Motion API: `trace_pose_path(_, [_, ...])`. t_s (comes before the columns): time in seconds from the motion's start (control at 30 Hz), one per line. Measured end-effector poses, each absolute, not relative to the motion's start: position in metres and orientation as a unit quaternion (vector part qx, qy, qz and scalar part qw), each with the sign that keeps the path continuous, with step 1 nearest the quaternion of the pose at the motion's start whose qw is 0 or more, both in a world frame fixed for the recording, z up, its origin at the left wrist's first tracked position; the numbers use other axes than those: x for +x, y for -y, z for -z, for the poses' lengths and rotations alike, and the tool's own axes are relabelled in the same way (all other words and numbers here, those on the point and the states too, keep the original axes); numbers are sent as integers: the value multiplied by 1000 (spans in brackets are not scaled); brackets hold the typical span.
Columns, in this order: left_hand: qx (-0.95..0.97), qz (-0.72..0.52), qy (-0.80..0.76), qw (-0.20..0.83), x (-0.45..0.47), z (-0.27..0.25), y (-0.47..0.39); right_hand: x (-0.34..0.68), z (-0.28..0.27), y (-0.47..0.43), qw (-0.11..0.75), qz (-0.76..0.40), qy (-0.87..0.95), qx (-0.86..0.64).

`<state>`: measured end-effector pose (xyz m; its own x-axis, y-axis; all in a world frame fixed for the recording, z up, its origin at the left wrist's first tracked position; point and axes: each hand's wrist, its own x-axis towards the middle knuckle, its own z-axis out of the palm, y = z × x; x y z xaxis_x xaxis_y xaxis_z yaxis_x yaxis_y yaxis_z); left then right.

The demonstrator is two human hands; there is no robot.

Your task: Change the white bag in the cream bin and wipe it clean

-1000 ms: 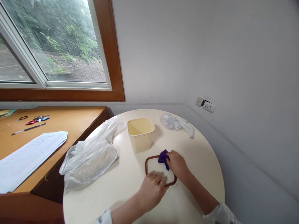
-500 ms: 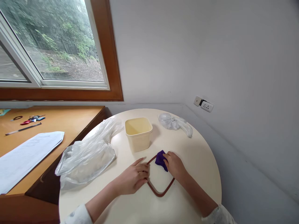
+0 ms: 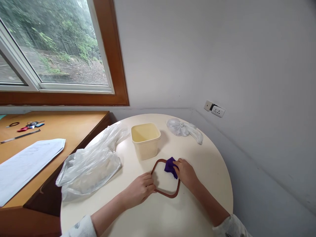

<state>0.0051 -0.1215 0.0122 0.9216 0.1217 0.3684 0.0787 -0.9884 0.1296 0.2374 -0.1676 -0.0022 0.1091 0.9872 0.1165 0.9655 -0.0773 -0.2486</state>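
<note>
A square piece with rounded corners and a reddish-brown rim (image 3: 170,196) is between my hands, low over the round table. It looks like a container lid; I cannot tell whether its pale middle is clear plastic or open. My left hand (image 3: 142,189) is closed on its left corner, fingers bent round the rim. In my right hand (image 3: 186,172) a purple cloth (image 3: 170,165) is pinched, lying against the rim's upper right side. Just beyond stands a cream square tub (image 3: 146,144), open at the top.
A crumpled clear plastic bag (image 3: 91,164) covers the table's left side. A knotted white plastic bag (image 3: 184,127) lies at the back right. To the left, a wooden desk (image 3: 74,123) holds papers (image 3: 32,161) and keys (image 3: 32,125). Wall sockets (image 3: 218,111) are at right.
My left hand has gone from spread fingers beside the rim to gripping it. The brown-rimmed square has turned and its near corner has risen. The cloth stays in my right hand, nearly in place.
</note>
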Motion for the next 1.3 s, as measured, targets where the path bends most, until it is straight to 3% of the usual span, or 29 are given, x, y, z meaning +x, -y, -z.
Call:
trace_pose_path(0.47, [952, -245, -182, -13, 67, 12, 166, 217, -4, 167, 110, -20, 645, -756])
trace_pose_path(0.87, [951, -212, -224, -26, 65, 13, 159, 219, 1, 187, 157, -52, 613, -772])
trace_pose_path(0.97, [950, -219, -223, -22, 65, 11, 158, 223, -2, 196, 205, -100, 607, -762])
trace_pose_path(1.1, [945, -231, -233, -19, 64, 12, 156, 246, -15, 202, 303, -282, 582, -700])
trace_pose_path(1.3, [939, -236, -248, -7, 61, 17, 154, 301, -26, 184, 581, -511, 338, -536])
